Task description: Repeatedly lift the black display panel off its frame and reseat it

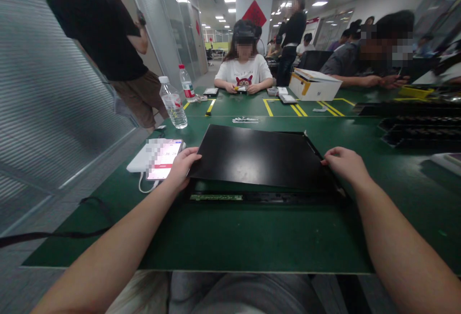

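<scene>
A glossy black flat panel (pixel 252 155), like a display screen, lies tilted over a thin black frame (pixel 288 199) on the green table. Along the frame's near strip shows a green circuit board (pixel 216 198). My left hand (pixel 183 165) is closed on the panel's left edge, thumb on top and fingers partly hidden underneath. At the right side, my right hand (pixel 345 163) is closed with fingertips pinched at the frame's edge, close to the panel's right edge. Whether it also touches the panel I cannot tell.
A lit phone (pixel 165 158) rests on a white box (pixel 139 156) with a cable, left of my hand. Two water bottles (pixel 175 105) stand beyond. A white carton (pixel 313 85) and black frames (pixel 410 131) lie to the right. A person (pixel 245 71) sits opposite.
</scene>
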`<action>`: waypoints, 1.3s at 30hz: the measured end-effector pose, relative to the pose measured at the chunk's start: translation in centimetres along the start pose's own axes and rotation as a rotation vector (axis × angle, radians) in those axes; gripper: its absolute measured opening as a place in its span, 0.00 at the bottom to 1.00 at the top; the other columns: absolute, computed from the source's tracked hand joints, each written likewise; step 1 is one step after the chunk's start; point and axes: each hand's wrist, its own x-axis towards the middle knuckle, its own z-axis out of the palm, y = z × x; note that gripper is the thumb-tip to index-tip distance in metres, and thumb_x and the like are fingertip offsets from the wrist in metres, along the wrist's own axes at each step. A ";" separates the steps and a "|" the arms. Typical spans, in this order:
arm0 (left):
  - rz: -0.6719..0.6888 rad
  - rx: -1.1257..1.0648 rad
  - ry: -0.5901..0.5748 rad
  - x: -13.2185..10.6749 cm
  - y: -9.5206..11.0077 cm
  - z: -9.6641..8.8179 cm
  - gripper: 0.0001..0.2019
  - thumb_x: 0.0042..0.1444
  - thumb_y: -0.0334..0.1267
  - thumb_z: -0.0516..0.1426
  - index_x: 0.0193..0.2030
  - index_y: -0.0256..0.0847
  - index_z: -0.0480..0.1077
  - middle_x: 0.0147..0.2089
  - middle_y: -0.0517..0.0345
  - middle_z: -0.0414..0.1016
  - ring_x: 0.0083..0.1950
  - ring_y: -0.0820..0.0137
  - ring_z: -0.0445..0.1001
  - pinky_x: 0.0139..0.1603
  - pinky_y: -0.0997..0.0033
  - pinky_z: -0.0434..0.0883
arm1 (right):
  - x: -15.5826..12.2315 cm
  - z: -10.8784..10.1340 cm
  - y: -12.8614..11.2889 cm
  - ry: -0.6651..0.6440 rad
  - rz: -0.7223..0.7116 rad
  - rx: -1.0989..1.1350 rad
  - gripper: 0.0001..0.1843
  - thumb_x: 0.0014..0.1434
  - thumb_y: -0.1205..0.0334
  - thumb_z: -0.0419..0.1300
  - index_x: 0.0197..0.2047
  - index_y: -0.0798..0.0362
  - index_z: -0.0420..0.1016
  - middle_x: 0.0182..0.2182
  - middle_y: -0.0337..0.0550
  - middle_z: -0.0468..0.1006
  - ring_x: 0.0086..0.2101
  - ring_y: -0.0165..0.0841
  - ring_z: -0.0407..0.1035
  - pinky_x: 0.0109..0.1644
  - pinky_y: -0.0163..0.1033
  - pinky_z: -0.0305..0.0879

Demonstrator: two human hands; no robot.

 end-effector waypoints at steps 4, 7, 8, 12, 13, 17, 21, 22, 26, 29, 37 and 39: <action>-0.003 0.005 -0.006 0.0 -0.2 0.0 0.21 0.34 0.40 0.71 0.37 0.39 0.77 0.32 0.57 0.81 0.34 0.63 0.78 0.36 0.66 0.73 | 0.1 0.1 0.1 0.010 -0.005 -0.025 0.04 0.54 0.64 0.63 0.28 0.46 0.78 0.31 0.44 0.85 0.31 0.39 0.72 0.32 0.40 0.60; -0.007 -0.003 0.003 0.1 -0.2 -0.1 0.20 0.34 0.40 0.72 0.37 0.39 0.77 0.32 0.57 0.81 0.34 0.63 0.79 0.37 0.66 0.73 | 0.2 0.1 0.2 0.015 -0.013 -0.025 0.04 0.53 0.64 0.63 0.28 0.46 0.79 0.30 0.44 0.84 0.31 0.39 0.72 0.32 0.40 0.61; -0.009 -0.007 0.007 0.1 -0.2 0.0 0.20 0.34 0.39 0.72 0.37 0.38 0.77 0.32 0.57 0.81 0.34 0.64 0.79 0.36 0.67 0.73 | 0.2 0.1 0.2 0.017 -0.014 -0.024 0.03 0.52 0.64 0.63 0.28 0.47 0.79 0.29 0.44 0.84 0.31 0.39 0.72 0.32 0.40 0.61; -0.019 -0.017 -0.007 0.0 -0.1 0.0 0.18 0.34 0.37 0.72 0.35 0.39 0.78 0.31 0.57 0.82 0.32 0.65 0.78 0.34 0.69 0.73 | 0.0 0.0 0.1 0.023 -0.011 -0.018 0.04 0.53 0.64 0.63 0.28 0.47 0.78 0.31 0.45 0.85 0.31 0.39 0.73 0.32 0.41 0.61; -0.023 -0.017 -0.017 0.0 -0.1 0.0 0.18 0.34 0.37 0.72 0.36 0.39 0.78 0.31 0.57 0.82 0.32 0.66 0.78 0.34 0.69 0.73 | -0.1 0.0 0.0 0.021 -0.011 -0.020 0.04 0.53 0.64 0.63 0.28 0.47 0.78 0.31 0.45 0.85 0.31 0.39 0.73 0.32 0.41 0.61; -0.031 -0.015 -0.040 0.0 -0.1 -0.2 0.19 0.36 0.35 0.73 0.37 0.39 0.78 0.33 0.56 0.84 0.33 0.66 0.80 0.34 0.69 0.74 | -0.1 0.0 0.0 0.016 -0.019 -0.039 0.05 0.53 0.64 0.63 0.27 0.47 0.79 0.30 0.45 0.84 0.31 0.39 0.72 0.31 0.41 0.61; -0.042 -0.031 -0.043 0.1 -0.2 -0.3 0.20 0.37 0.33 0.73 0.39 0.38 0.78 0.36 0.54 0.85 0.36 0.64 0.81 0.35 0.69 0.76 | 0.1 0.1 0.2 0.020 -0.024 -0.039 0.04 0.53 0.63 0.63 0.28 0.47 0.79 0.31 0.45 0.85 0.31 0.39 0.72 0.32 0.41 0.61; -0.050 -0.037 -0.045 0.1 -0.2 -0.3 0.20 0.37 0.32 0.73 0.39 0.38 0.78 0.36 0.54 0.85 0.36 0.64 0.81 0.35 0.69 0.76 | 0.1 0.1 0.2 0.019 -0.023 -0.035 0.04 0.53 0.63 0.63 0.28 0.47 0.79 0.31 0.45 0.85 0.31 0.39 0.72 0.32 0.41 0.62; -0.087 -0.065 -0.045 0.1 -0.1 -0.2 0.21 0.37 0.30 0.73 0.41 0.37 0.78 0.36 0.54 0.86 0.35 0.67 0.81 0.35 0.72 0.76 | 0.2 0.1 0.3 0.016 -0.027 -0.029 0.03 0.52 0.63 0.64 0.29 0.47 0.79 0.30 0.45 0.85 0.31 0.39 0.72 0.33 0.41 0.62; -0.113 -0.066 -0.037 0.0 0.1 -0.1 0.20 0.39 0.29 0.72 0.42 0.36 0.78 0.36 0.54 0.86 0.33 0.68 0.81 0.34 0.73 0.77 | 0.2 0.0 0.2 0.002 -0.012 -0.058 0.04 0.53 0.62 0.63 0.29 0.47 0.79 0.31 0.45 0.85 0.33 0.41 0.73 0.34 0.42 0.62; -0.133 -0.018 -0.030 -0.5 0.8 0.4 0.22 0.43 0.26 0.69 0.48 0.37 0.78 0.40 0.53 0.88 0.37 0.66 0.84 0.37 0.72 0.79 | 0.4 0.0 0.2 -0.003 -0.021 -0.063 0.04 0.51 0.62 0.62 0.30 0.47 0.80 0.30 0.46 0.84 0.33 0.43 0.74 0.36 0.44 0.63; -0.133 -0.002 -0.022 -0.6 0.9 0.5 0.22 0.43 0.26 0.68 0.47 0.38 0.77 0.40 0.53 0.88 0.38 0.65 0.84 0.38 0.71 0.80 | 0.4 0.0 0.3 -0.005 -0.016 -0.064 0.04 0.52 0.62 0.62 0.30 0.46 0.80 0.30 0.46 0.84 0.33 0.43 0.74 0.36 0.44 0.63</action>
